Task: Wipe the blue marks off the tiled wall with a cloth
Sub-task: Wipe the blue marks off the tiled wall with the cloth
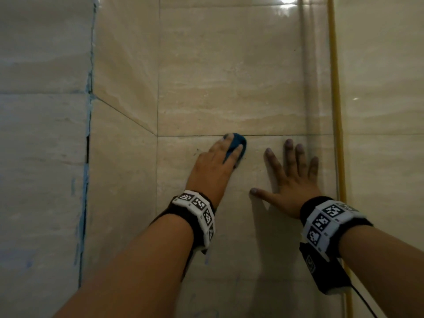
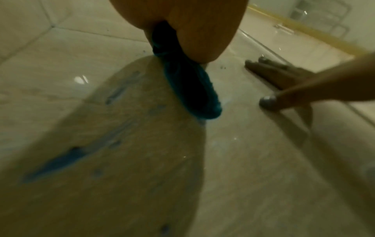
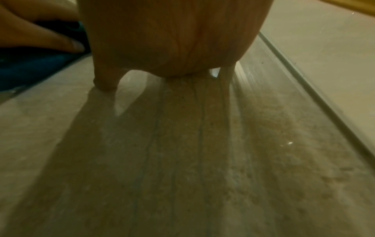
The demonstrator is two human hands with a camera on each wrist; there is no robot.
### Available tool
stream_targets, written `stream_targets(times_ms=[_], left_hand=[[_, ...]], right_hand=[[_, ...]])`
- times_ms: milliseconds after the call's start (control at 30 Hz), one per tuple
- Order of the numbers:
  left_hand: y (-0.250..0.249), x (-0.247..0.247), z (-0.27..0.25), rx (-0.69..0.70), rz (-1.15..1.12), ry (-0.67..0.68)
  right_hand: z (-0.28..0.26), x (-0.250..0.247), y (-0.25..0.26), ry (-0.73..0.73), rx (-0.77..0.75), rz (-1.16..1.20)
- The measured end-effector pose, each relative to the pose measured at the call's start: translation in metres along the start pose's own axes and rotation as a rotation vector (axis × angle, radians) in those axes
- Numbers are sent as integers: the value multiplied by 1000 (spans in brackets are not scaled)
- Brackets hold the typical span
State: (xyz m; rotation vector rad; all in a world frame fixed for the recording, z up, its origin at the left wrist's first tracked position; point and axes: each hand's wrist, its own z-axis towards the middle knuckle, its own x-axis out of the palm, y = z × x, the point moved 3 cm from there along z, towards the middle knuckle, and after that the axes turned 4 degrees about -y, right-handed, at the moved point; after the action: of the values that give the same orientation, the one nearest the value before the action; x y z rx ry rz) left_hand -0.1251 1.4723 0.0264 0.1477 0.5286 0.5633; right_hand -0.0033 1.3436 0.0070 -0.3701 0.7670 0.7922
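My left hand (image 1: 213, 166) holds a bunched blue cloth (image 1: 238, 140) against the beige tiled wall (image 1: 229, 76), just under a horizontal grout line. In the left wrist view the cloth (image 2: 190, 89) hangs out from under the palm (image 2: 194, 24). Blue streaks (image 2: 58, 162) lie on the tile below it. More blue smears run down the corner seam (image 1: 88, 99) on the left. My right hand (image 1: 291, 180) lies flat on the wall to the right of the cloth, fingers spread and holding nothing. The right wrist view shows its palm (image 3: 172, 35) and the cloth (image 3: 30, 67) beside it.
A yellow vertical strip (image 1: 336, 111) runs down the wall just right of my right hand, with a glossy raised edge (image 1: 307, 88) beside it. A side wall (image 1: 41, 157) of pale tiles meets the main wall at the left corner.
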Motion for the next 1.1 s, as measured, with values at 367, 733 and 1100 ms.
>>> stream_targets(times_ms=[367,733,1100], left_hand=[[-34,12,-6,158,13,-89],[14,-13,-7,17,269,75],[15,17,-46,-43,108,-35]], right_hand=[[-1,1,1,-27,-16,-7],[-3,-1,0,12,-20,-11],[-3,-1,0,0,-24,3]])
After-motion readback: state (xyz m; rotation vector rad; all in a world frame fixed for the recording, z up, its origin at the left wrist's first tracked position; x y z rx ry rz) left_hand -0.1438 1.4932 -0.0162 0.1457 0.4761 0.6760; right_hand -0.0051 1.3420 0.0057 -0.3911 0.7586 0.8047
